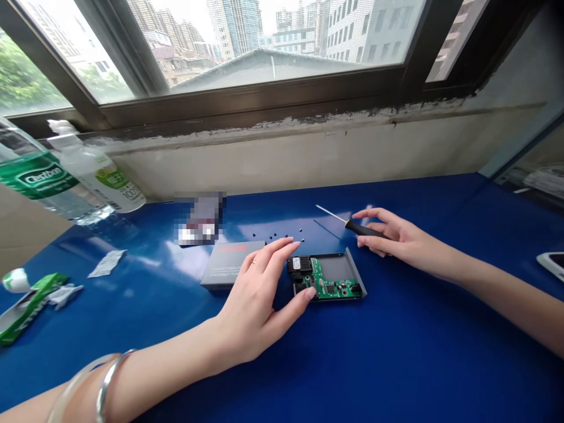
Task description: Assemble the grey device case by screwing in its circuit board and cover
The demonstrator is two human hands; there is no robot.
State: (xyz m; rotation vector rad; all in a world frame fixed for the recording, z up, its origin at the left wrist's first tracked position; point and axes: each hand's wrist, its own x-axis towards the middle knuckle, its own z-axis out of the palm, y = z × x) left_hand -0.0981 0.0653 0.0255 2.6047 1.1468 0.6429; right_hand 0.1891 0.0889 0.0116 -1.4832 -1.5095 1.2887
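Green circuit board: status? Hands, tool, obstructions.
Left grip on green circuit board, thumb at near edge. Right grip holding small screwdriver, tip off the board. Black screws and grey metal case cover just beyond, not blocking.

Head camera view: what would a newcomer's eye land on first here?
The green circuit board in its open grey metal casing stands out first, at the centre of the blue table, with the left hand against it. To its right, the right hand holds a small black-handled screwdriver. Behind the board, tiny black screws lie scattered beside a grey cover.
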